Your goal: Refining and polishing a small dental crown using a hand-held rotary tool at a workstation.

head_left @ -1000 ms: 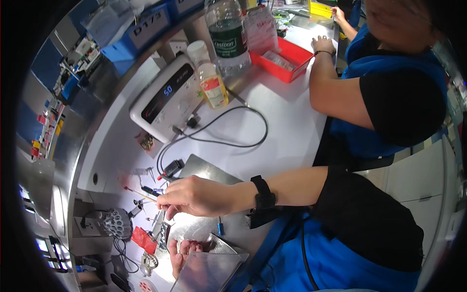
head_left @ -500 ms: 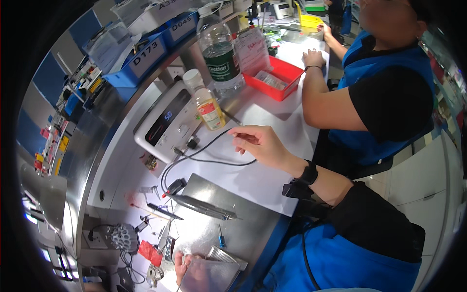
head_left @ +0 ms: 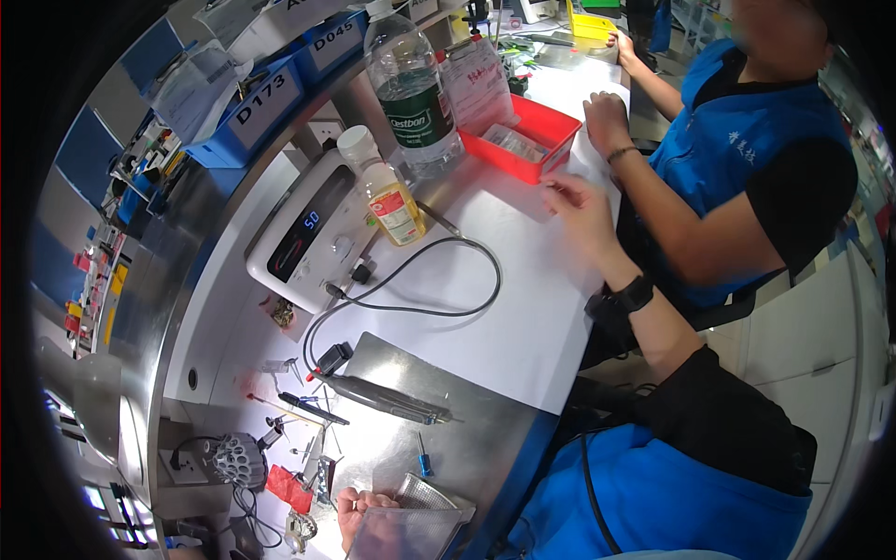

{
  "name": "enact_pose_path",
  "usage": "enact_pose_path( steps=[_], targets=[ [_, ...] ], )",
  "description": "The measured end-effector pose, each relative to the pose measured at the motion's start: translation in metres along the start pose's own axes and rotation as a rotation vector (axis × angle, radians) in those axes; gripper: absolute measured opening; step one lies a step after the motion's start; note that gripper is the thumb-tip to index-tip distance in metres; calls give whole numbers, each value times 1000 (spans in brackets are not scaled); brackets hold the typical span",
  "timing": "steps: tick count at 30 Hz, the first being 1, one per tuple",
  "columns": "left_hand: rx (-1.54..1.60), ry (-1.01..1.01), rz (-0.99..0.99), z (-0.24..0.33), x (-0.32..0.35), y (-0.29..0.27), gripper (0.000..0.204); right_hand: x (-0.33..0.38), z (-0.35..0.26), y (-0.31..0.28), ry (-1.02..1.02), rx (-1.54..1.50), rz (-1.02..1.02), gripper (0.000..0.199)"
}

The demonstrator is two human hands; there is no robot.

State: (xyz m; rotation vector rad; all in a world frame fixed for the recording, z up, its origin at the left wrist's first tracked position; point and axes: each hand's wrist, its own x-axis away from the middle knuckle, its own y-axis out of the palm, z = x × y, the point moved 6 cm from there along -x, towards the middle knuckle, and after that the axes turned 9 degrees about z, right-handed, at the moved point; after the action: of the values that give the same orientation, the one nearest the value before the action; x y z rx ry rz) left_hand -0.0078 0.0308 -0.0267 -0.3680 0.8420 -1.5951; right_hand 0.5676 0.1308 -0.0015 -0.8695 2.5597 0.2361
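My right hand (head_left: 581,207), with a black watch on its wrist, is slightly blurred. It hovers over the white bench beside the near right corner of a red bin (head_left: 521,163) that holds small clear packets and a paper slip. Its fingers are stretched out and nothing shows in them. At the bottom, my left hand (head_left: 357,511) has curled fingers, partly behind a clear panel (head_left: 392,537) and beside a metal mesh tray (head_left: 420,492). What it grips, if anything, is hidden. A rotary handpiece (head_left: 387,399) lies on the steel plate (head_left: 373,359), near a blue-handled bit (head_left: 425,459).
A white control unit (head_left: 313,233) feeds a looped black cable (head_left: 495,280). Behind stand a yellow-liquid bottle (head_left: 397,215) and a large water bottle (head_left: 411,103). Left lie a black pen (head_left: 313,408), a red packet (head_left: 289,487) and a bit holder (head_left: 233,457). A co-worker (head_left: 737,168) sits at right.
My right hand has moved from above the cable rightward to near the red bin. The fingers of my left hand have curled in. The co-worker's near hand has shifted slightly.
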Motion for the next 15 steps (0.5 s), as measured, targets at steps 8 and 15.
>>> enact_pose_path(
  steps=[8, 15],
  targets=[
    [-1, 37, 52, 38, -15, -1, 22, -59, 34, -52, 9, -39, 115, 19],
    [20, 3, 76, 22, -5, 0, 18, -58, 47, -52, 16, 64, 141, 19]
  ],
)
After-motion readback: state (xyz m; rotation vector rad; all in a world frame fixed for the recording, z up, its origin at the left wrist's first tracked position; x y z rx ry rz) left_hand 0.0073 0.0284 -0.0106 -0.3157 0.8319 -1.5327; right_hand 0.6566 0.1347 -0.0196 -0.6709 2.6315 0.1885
